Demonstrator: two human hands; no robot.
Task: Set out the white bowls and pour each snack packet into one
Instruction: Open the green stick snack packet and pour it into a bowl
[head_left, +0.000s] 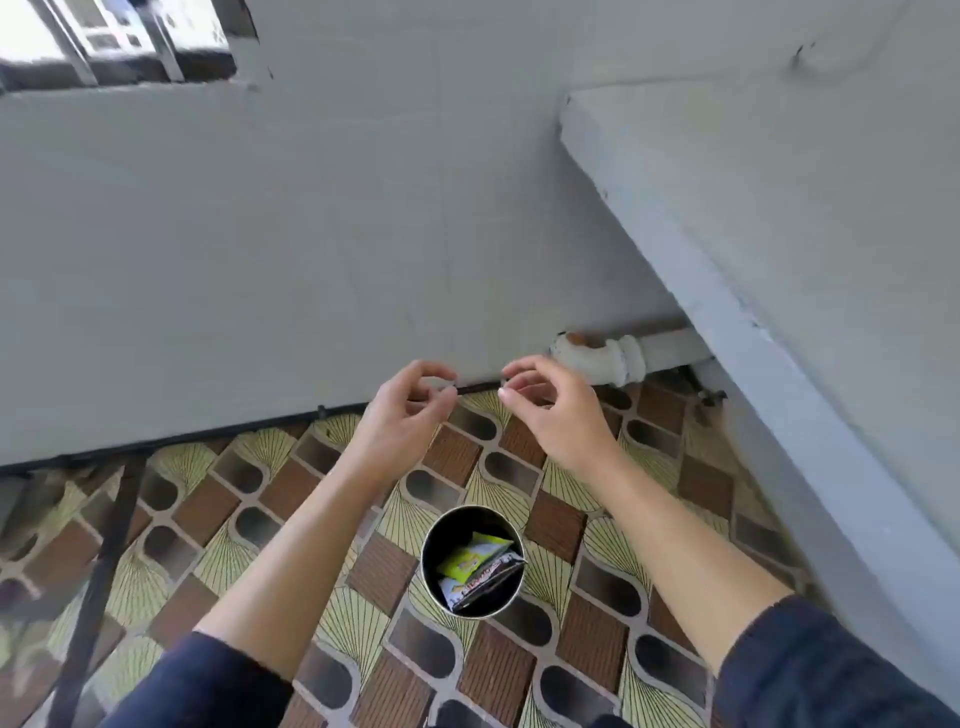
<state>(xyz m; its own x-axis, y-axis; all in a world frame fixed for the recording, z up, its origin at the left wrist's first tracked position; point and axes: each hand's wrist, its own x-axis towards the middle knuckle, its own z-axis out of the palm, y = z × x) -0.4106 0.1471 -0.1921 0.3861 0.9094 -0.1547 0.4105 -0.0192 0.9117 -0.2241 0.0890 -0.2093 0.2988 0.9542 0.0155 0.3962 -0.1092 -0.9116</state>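
Observation:
A round metal bin (434, 582) stands on the patterned floor between my forearms. Inside it lie crumpled snack packets, a yellow-green one (470, 558) and a dark one (485, 579). My left hand (405, 410) and my right hand (550, 410) hover above and beyond the bin, close to the grey wall, about a hand's width apart. Both hands have loosely curled fingers with thumb and forefinger apart, and nothing is held in either. No white bowls are in view.
A grey wall (311, 234) runs across the back, with a grey slanted ledge (727, 260) at the right. A white pipe joint (608, 358) sits at the wall's foot. A dark metal leg (98, 571) slants over the tiled floor (363, 639) at the left.

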